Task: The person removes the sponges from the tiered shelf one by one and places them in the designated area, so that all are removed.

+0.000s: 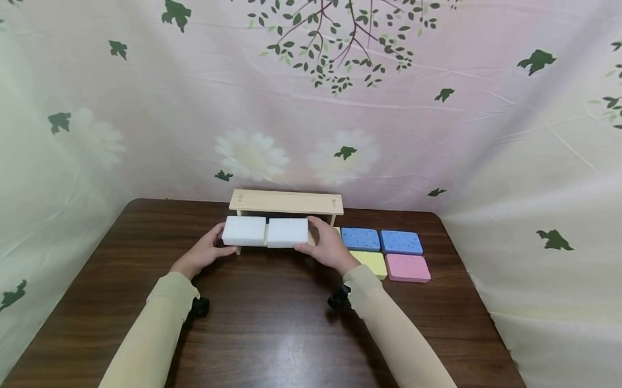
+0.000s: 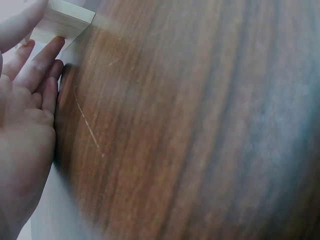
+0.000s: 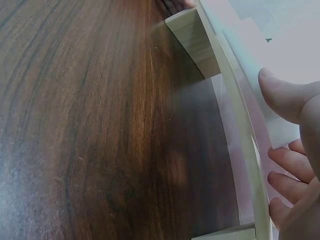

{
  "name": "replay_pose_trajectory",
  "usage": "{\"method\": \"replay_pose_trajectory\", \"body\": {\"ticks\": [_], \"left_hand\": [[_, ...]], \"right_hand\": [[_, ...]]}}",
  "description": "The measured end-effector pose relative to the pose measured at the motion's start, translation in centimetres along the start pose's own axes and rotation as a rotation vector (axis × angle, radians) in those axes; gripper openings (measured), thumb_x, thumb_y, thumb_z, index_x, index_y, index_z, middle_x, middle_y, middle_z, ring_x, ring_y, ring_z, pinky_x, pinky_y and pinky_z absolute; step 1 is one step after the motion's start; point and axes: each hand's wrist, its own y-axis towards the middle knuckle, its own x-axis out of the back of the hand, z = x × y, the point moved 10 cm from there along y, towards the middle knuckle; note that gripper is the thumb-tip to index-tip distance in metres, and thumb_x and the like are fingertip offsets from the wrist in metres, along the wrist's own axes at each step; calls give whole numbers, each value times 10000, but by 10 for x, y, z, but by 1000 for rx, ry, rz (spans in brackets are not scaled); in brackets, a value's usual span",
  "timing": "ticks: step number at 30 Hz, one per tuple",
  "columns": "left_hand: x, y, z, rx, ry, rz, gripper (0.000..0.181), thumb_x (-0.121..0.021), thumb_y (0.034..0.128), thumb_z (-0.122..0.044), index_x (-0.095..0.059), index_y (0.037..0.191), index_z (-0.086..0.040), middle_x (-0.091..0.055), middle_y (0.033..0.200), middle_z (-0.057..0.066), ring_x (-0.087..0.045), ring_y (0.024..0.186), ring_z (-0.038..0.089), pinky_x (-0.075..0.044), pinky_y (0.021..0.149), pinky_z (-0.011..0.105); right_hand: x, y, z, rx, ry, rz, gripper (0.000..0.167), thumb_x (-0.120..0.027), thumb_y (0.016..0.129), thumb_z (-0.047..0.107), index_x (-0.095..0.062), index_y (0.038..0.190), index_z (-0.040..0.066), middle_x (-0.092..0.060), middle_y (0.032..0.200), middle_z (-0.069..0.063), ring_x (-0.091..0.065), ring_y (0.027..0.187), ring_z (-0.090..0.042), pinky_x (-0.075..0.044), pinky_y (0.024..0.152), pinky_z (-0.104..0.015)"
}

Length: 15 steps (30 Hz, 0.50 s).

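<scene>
Two white sponges [image 1: 244, 231] lie end to end, with a thin strip of pale wood showing between them. My left hand [image 1: 204, 252] grips the outer end of the left sponge, thumb at the front corner. In the left wrist view, this hand [image 2: 27, 115] is near a wooden piece [image 2: 75, 17], and the sponge is hard to make out. My right hand [image 1: 329, 244] pinches the outer end of the right sponge [image 1: 287, 233]. The right wrist view shows its thumb on the white sponge [image 3: 250, 65] and its fingers below, beside a narrow wooden board [image 3: 240, 110].
A pale wooden shelf [image 1: 287, 202] stands behind the white sponges. To the right lie two blue sponges [image 1: 360, 239], a yellow sponge [image 1: 369, 264] and a pink sponge [image 1: 408, 268] on the dark wooden table [image 1: 279, 331]. A patterned cloth [image 1: 304, 112] hangs around the table.
</scene>
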Motion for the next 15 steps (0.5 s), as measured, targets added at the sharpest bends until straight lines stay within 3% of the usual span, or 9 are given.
{"method": "replay_pose_trajectory", "body": {"ticks": [15], "left_hand": [[2, 2, 4, 13, 16, -1, 881, -765, 969, -121, -225, 1661, -52, -351, 1657, 243, -278, 1540, 418, -151, 1241, 658]], "right_hand": [[11, -11, 3, 39, 16, -9, 907, -869, 872, 439, -433, 1589, 96, -571, 1516, -108, -538, 1381, -322, -450, 1113, -547]]}}
